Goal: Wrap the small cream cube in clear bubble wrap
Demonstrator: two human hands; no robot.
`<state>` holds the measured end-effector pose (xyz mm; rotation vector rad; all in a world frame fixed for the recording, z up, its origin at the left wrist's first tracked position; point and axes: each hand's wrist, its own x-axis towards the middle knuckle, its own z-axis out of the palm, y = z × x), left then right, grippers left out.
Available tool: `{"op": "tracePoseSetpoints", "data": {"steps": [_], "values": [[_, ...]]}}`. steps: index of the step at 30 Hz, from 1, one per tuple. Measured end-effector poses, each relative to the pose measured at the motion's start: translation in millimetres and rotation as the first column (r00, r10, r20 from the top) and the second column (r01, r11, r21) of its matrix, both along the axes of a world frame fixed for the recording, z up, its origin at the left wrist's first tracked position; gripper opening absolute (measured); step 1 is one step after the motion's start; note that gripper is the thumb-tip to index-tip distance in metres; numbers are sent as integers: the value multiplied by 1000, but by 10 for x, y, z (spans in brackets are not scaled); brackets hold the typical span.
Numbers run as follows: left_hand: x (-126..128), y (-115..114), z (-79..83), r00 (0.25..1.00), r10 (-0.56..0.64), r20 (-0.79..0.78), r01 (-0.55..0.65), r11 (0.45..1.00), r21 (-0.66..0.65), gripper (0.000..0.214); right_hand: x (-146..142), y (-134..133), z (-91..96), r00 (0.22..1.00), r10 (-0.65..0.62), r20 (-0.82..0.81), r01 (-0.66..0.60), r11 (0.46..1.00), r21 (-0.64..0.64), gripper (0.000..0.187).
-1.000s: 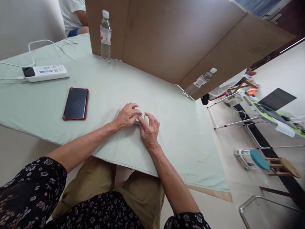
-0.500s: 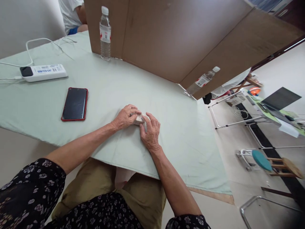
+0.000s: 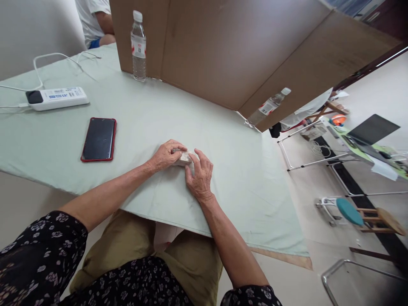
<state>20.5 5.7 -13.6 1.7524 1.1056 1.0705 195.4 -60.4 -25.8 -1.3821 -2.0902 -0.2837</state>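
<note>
My left hand (image 3: 165, 156) and my right hand (image 3: 200, 175) meet over a small pale object (image 3: 184, 159) that rests on the light green tablecloth (image 3: 223, 170). Fingers of both hands close around it, so most of it is hidden and I cannot tell what it is. Both forearms reach in from the near table edge.
A red-cased phone (image 3: 99, 139) lies to the left, a white power strip (image 3: 55, 97) with cables beyond it. A water bottle (image 3: 139, 46) stands by the cardboard screen (image 3: 229, 46); a second bottle (image 3: 268, 106) leans at its right end. A person in white (image 3: 94, 21) sits behind. Stools and a laptop stand on the right.
The view shifts slightly. The fingers of both hands have turned the small object a little; the hands stay at the same spot on the cloth.
</note>
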Motion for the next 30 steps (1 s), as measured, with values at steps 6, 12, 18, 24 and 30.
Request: {"op": "tracePoseSetpoints", "data": {"steps": [6, 12, 18, 24, 30], "values": [[2, -5, 6, 1000, -7, 2, 7, 999, -32, 30, -6, 9, 12, 1000, 14, 12, -13, 997, -70, 45], [3, -36, 57, 999, -3, 37, 4, 999, -34, 40, 36, -7, 11, 992, 32, -125, -33, 999, -3, 42], [-37, -26, 94, 997, 29, 74, -23, 996, -88, 45, 72, 4, 9, 988, -4, -152, 2, 1000, -16, 56], [-65, -16, 112, 995, 69, 74, -63, 995, -82, 36, 43, 1, 18, 996, -14, -86, 9, 998, -59, 66], [-61, -24, 95, 995, 49, 82, -41, 995, -88, 31, -4, 24, 25, 999, -4, 43, 10, 989, -146, 55]]}}
